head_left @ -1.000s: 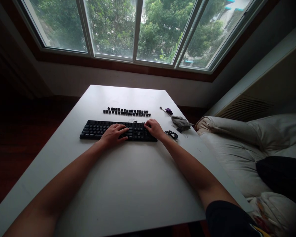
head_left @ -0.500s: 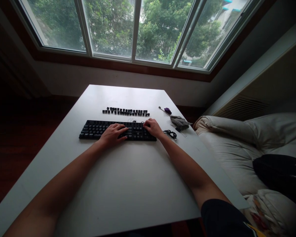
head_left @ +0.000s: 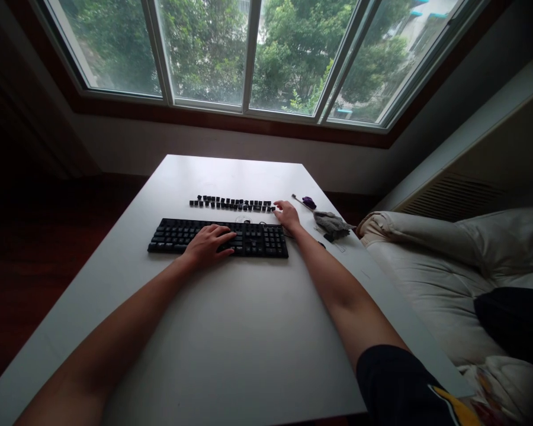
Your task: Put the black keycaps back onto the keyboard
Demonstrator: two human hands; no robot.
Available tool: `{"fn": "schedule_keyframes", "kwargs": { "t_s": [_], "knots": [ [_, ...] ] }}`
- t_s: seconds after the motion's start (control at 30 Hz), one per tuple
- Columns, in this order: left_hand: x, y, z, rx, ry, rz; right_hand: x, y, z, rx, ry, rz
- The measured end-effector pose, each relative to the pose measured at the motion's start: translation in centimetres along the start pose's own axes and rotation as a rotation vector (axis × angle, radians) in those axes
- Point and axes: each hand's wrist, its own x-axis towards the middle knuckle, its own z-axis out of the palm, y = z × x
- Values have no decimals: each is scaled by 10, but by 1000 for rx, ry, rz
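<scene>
A black keyboard (head_left: 177,234) lies across the white table. My left hand (head_left: 209,242) rests on its middle, palm down, with the fingers stretched out and apart. Beyond the keyboard, loose black keycaps (head_left: 231,204) stand in two rows. At the right end of these rows is my right hand (head_left: 288,215), its thumb and forefinger apart beside the last keycaps. I cannot make out whether the fingertips touch one. A small ring-shaped tool (head_left: 244,220), partly see-through, lies just behind the keyboard.
To the right on the table (head_left: 231,331) lie a grey cloth (head_left: 332,223), a purple object (head_left: 309,202) and a thin brush (head_left: 294,196). A pale sofa (head_left: 417,278) stands along the right side. The window (head_left: 204,53) is beyond the table.
My right hand has moved from the keyboard's right end forward to the end of the keycap rows, and its fingers have spread. My left hand stays on the keyboard. The view has shifted slightly.
</scene>
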Motion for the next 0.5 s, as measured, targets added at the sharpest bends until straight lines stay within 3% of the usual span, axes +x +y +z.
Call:
{"fn": "schedule_keyframes", "kwargs": {
  "t_s": [0.23,0.43,0.5],
  "knots": [
    [7,-3,2,-3,-1,-7,5,2,1,-58,-9,7],
    [10,-8,4,-14,-3,-6,-7,-13,-13,59,176,23],
    [10,-7,4,-23,-5,-3,-15,-26,-20,156,96,-43]
  ]
}}
